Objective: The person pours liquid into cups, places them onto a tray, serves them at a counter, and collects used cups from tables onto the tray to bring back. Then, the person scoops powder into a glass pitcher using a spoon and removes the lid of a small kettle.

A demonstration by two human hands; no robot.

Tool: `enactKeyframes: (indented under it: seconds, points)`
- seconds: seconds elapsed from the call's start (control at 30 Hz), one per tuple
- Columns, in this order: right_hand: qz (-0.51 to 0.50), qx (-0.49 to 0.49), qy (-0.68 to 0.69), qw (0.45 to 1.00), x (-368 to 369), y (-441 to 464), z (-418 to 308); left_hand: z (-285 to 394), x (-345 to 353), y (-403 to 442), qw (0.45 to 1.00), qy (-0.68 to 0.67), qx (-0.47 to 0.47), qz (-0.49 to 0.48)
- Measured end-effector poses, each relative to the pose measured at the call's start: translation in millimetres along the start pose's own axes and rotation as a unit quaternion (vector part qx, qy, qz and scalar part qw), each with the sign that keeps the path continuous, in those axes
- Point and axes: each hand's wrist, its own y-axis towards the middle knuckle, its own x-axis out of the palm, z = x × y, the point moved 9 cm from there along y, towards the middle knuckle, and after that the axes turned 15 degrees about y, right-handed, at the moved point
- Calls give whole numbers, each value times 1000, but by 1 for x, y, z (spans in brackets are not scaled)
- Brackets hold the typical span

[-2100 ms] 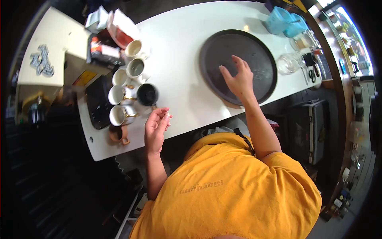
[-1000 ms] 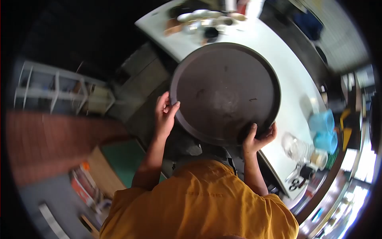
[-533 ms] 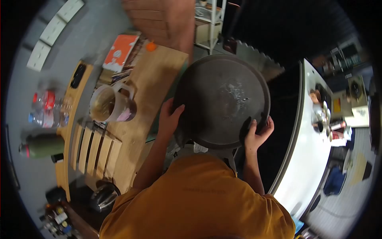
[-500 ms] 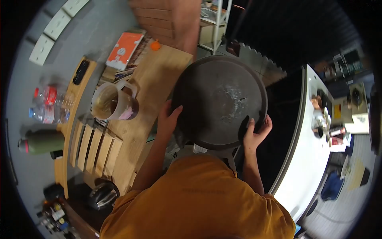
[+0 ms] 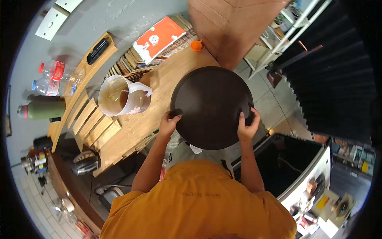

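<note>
A large round dark tray (image 5: 213, 107) with a low raised rim is held out in front of my body. My left hand (image 5: 168, 123) grips its left edge, thumb on the upper face and the other fingers mostly hidden around the rim. On the opposite side, my right hand (image 5: 248, 125) pinches the right edge in the same way. The upper face looks smooth, with a soft sheen. Left of the tray, a translucent plastic jug (image 5: 115, 95) with brown liquid stands on the wooden table (image 5: 171, 73).
An orange notebook (image 5: 159, 38) lies on a row of books along the wall. Two plastic bottles (image 5: 59, 73) and a green flask (image 5: 43, 109) are far left. A small orange object (image 5: 196, 45) sits at the table's end. A dark-topped counter (image 5: 286, 155) stands at right.
My view has turned toward the right, so the table and jug sit at a new angle. The tray's face shows no whitish patch now. Both hands keep their hold.
</note>
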Motion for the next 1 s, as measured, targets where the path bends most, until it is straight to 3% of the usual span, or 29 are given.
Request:
enactKeyframes:
  seconds: [0.2,0.4,0.5,0.8,1.0]
  points:
    - [-151,-57,-52,985,71,76,30,-14,9,24,995,-62,-76,10]
    - [-209,-19,-18,977,133,106,69,-31,7,47,986,-107,-128,10]
    - [-218,11,-17,976,154,111,83,-32,2,57,982,-140,-128,28]
    - [-233,-42,-49,970,188,119,93,-39,-9,69,978,-145,-142,52]
    - [-268,-26,-70,961,206,120,97,-30,-19,75,986,-113,-117,33]
